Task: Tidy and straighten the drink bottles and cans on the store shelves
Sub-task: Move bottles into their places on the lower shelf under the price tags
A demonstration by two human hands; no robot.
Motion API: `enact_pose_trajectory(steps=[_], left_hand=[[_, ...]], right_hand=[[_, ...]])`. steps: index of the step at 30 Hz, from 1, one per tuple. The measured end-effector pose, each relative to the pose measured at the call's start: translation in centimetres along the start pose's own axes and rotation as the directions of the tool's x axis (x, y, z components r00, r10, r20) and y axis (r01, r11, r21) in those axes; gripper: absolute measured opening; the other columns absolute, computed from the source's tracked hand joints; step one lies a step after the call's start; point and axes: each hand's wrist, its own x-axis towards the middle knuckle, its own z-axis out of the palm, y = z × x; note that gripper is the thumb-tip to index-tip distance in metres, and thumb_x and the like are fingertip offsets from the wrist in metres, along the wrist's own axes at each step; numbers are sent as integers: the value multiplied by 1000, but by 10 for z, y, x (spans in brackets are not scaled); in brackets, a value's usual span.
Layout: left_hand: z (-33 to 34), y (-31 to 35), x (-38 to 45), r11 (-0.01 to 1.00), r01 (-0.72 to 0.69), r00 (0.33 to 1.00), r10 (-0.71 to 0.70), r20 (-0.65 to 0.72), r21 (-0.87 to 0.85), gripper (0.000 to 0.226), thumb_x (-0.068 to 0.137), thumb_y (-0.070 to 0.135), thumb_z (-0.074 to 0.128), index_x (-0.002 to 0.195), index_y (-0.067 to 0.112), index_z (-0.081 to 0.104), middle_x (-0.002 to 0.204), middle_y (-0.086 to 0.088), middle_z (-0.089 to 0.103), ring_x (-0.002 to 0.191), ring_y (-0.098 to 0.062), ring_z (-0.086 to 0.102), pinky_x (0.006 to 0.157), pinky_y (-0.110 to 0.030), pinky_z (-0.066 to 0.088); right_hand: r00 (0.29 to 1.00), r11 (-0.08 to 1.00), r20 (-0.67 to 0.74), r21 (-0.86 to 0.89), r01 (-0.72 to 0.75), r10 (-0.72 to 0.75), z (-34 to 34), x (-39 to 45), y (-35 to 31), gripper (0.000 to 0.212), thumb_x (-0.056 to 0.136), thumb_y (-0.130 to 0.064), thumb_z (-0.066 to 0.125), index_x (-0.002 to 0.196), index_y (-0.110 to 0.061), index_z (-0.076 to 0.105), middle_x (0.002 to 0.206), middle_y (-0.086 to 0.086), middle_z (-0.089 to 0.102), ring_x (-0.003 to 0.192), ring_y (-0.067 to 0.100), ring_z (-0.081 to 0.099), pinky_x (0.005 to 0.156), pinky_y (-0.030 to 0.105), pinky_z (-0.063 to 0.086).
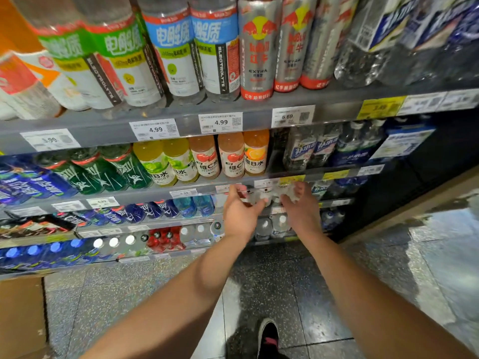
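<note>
Open floor (272,286) in the lower centre of the frame, free for passage up to the shelves; a black shoe (268,335) at bottom centre; a cardboard box (22,314) blocking the lower left; upper shelves packed tight with electrolyte bottles (178,53) and silver cans (259,47), no gaps between; a dark gap (277,149) right of the orange bottle (255,154) in the middle row; price-tag rails (186,126) jutting forward at each shelf edge.

Silver cans (259,47) with red bulls, green-labelled bottles (114,63).
</note>
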Motion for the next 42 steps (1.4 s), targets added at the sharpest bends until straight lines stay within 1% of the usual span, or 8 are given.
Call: enact_pose_trajectory(steps=[8, 11, 13, 16, 25, 29, 35, 42], left_hand=[[53, 24, -1, 994, 0, 998, 6, 60, -108, 37, 76, 29, 83, 82, 32, 46, 88, 1, 58, 77, -20, 57, 67, -29, 45], [82, 39, 7, 991, -1, 1000, 2, 3, -131, 37, 76, 24, 83, 83, 31, 48, 84, 6, 59, 79, -17, 58, 71, -28, 44], [100, 54, 16, 995, 4, 1000, -6, -15, -102, 38, 77, 24, 84, 92, 29, 50, 84, 11, 59, 82, -14, 59, 72, -25, 42], [124, 73, 34, 991, -19, 999, 13, -50, -134, 46, 76, 18, 86, 102, 23, 48, 86, 14, 57, 79, -7, 59, 68, -13, 44], [156, 91, 74, 996, -27, 982, 12, -188, -81, 41, 79, 27, 85, 109, 15, 60, 97, 4, 70, 76, 1, 61, 65, -2, 40], [152, 87, 71, 996, 2, 986, -17, -165, -88, 51, 80, 15, 83, 124, 11, 58, 109, -1, 69, 95, -11, 64, 86, -21, 51], [115, 79, 51, 996, 36, 990, -47, -131, -80, 58, 77, 24, 86, 124, 10, 56, 114, -5, 69, 104, -19, 67, 92, -31, 53], [17, 67, 23, 999, 12, 996, -16, -89, -49, 53, 78, 23, 84, 123, 14, 57, 100, 4, 69, 97, -17, 66, 81, -23, 47]], right_hand=[[995, 999, -97, 45, -20, 25, -44, 23, 18, 40, 93, -26, 66, 127, -12, 52, 124, 7, 63, 113, 25, 60, 85, 33, 48], [991, 998, -132, 66, -12, 20, -62, 48, 21, 51, 93, -25, 66, 137, -7, 48, 135, 13, 55, 122, 28, 55, 96, 38, 48], [994, 995, -108, 98, -23, 34, -73, 67, 21, 59, 95, -23, 64, 146, -5, 41, 146, 11, 47, 133, 26, 47, 103, 28, 41], [998, 992, -54, 127, -17, 23, -78, 94, 25, 54, 95, -6, 59, 145, -1, 39, 131, 6, 51, 125, 23, 51, 83, 8, 36], [993, 987, -25, 112, 116, -114, -67, 121, 29, 69, 94, -15, 62, 154, -13, 29, 153, 9, 42, 134, 22, 49, 105, 34, 47], [994, 990, -37, 98, 103, -100, -69, 122, 31, 62, 93, -16, 64, 149, -11, 37, 141, 12, 54, 116, 24, 64, 88, 21, 50], [998, 998, 15, 22, 66, -66, -58, 94, 4, 51, 90, -24, 66, 137, -15, 49, 128, 12, 62, 108, 34, 63, 93, 47, 51], [977, 1000, 211, 15, 22, -25, -31, 48, -55, 40, 95, -25, 63, 131, -12, 52, 120, 0, 57, 107, 21, 56, 85, 23, 42]])
